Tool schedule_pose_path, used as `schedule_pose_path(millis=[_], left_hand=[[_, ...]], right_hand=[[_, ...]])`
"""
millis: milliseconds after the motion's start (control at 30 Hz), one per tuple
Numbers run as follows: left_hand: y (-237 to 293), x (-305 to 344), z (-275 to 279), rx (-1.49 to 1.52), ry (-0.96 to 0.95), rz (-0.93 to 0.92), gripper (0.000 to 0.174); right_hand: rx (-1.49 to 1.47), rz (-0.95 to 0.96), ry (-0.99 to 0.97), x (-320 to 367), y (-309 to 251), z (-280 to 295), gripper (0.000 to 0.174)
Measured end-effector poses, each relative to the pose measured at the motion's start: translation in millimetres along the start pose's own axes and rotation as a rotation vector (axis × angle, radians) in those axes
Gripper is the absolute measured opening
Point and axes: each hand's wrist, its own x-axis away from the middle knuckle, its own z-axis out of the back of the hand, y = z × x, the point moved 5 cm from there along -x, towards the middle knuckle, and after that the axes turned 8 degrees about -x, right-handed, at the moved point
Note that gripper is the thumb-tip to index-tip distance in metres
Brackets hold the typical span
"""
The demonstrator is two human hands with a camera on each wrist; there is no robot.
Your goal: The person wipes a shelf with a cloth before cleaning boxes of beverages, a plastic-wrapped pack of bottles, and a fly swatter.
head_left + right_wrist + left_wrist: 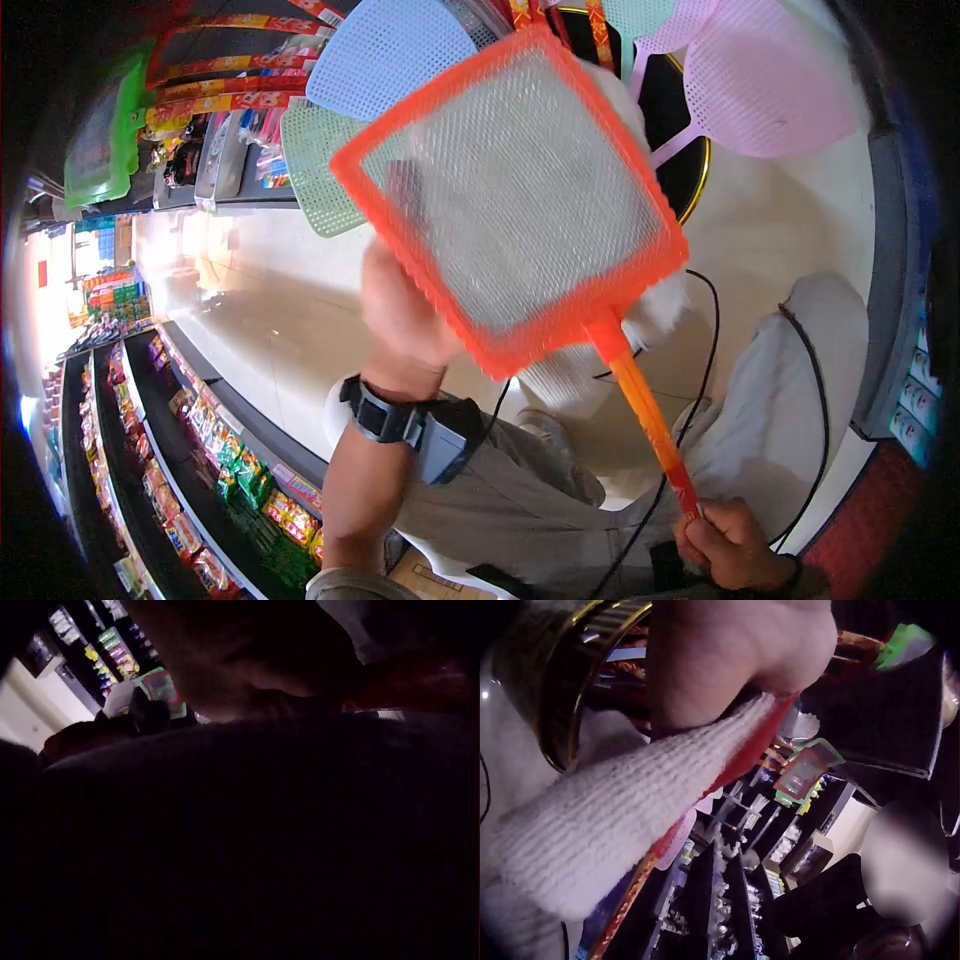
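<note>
An orange-red square fly swatter (640, 225) with a fine mesh is held up, its head tilted. My right hand (735, 545) grips the lower end of its orange-and-red patterned handle (645, 400). Behind the swatter's left edge is my left hand (400, 305), blurred, its fingers largely hidden. White fluffy cloth (662, 305) shows past the swatter's edge and through the mesh. In the left wrist view, my left hand (735, 656) holds the ribbed white cloth (607, 817) against the swatter's red rim (761, 742). The right wrist view is very dark; my right hand (255, 656) is dim there.
Blue (390, 55), green (315, 165) and pink (765, 80) swatters fan out at the top around a black gold-rimmed stool (700, 190). Snack shelves (215, 440) stand at lower left. Black cables (715, 350) hang near my grey trousers (500, 500).
</note>
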Motion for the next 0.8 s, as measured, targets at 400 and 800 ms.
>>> schedule_pose_path(millis=[400,800], left_hand=[[-10.9,-4.4,8.8,0.015,0.009,0.014,0.052],[12.7,-4.3,-4.7,-0.288,0.093,-0.162,0.066]], right_hand=[[-0.132,0.184,0.002,-3.2,5.3,-9.1,0.033],[0.108,0.103,-0.082,-2.7,-12.4,-0.1,0.027]])
